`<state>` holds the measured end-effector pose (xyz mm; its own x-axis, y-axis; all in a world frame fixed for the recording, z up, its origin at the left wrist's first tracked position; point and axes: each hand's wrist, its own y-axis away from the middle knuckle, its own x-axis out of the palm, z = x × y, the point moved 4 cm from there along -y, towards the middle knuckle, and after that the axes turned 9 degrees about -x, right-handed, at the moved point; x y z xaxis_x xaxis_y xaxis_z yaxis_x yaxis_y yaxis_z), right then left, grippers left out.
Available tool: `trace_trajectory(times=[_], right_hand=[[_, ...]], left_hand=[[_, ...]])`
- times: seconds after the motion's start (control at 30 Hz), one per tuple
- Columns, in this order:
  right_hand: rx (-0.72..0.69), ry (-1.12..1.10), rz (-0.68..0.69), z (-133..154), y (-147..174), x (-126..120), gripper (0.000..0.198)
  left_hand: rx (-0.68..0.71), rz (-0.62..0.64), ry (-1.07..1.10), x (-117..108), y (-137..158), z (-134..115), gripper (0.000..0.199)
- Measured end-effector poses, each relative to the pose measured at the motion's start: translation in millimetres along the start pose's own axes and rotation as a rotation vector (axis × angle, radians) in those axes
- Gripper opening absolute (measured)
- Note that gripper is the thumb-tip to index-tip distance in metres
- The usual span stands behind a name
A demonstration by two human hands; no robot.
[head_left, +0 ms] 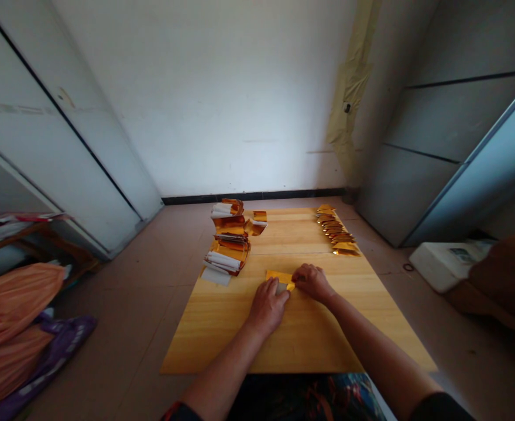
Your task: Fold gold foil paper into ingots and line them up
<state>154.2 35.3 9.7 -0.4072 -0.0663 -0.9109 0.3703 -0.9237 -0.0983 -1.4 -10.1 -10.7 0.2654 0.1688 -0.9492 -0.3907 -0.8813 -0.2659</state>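
A sheet of shiny gold paper (pixel 278 275) with a grey-white back lies on the wooden table between my hands, partly folded. My left hand (pixel 270 303) rests over its left and near part, fingers stretched out and pressing it to the table. At the sheet's right end, my right hand (pixel 312 282) pinches the folded corner between thumb and fingers. On the left of the table lie bent stacks of gold paper sheets (pixel 231 225), some with their pale backs up. A row of folded gold pieces (pixel 337 231) overlaps along the far right.
The wooden table (pixel 213 345) stands before a white wall with a black skirting. Orange cloth and a purple bag (pixel 64 345) are at the left. A grey cabinet (pixel 415 134) and a white box (pixel 442 263) stand at the right.
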Motion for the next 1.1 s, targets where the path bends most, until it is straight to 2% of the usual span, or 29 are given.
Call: trace_trajectory(times=[0.17, 0.33, 0.5, 0.67, 0.87, 1.1], right_hand=[[0.044, -0.029, 0.052, -3.6, -5.3, 1.7, 0.019], [0.072, -0.079, 0.023, -2.6, -6.3, 2.4, 0.012], [0.132, 0.050, -0.049, 8.2, -7.7, 5.8, 0.023], [0.164, 0.085, -0.035, 10.4, -11.1, 4.4, 0.013], [0.018, 0.110, -0.026, 11.5, -3.4, -0.3, 0.009], [-0.064, 0.199, -0.079, 25.9, 10.4, 6.7, 0.012]], left_hand=[[0.002, 0.004, -0.019, -0.2, -0.5, -0.2, 0.025], [0.005, -0.002, -0.029, -1.1, -0.5, -0.3, 0.027], [-0.004, 0.012, -0.037, 0.5, -1.3, -0.7, 0.024], [-0.050, 0.024, 0.007, -4.7, -2.2, -1.4, 0.022], [-0.096, 0.051, 0.116, -17.7, -15.1, 6.0, 0.012], [-0.149, -0.032, 0.172, -15.5, -28.5, 16.8, 0.002]])
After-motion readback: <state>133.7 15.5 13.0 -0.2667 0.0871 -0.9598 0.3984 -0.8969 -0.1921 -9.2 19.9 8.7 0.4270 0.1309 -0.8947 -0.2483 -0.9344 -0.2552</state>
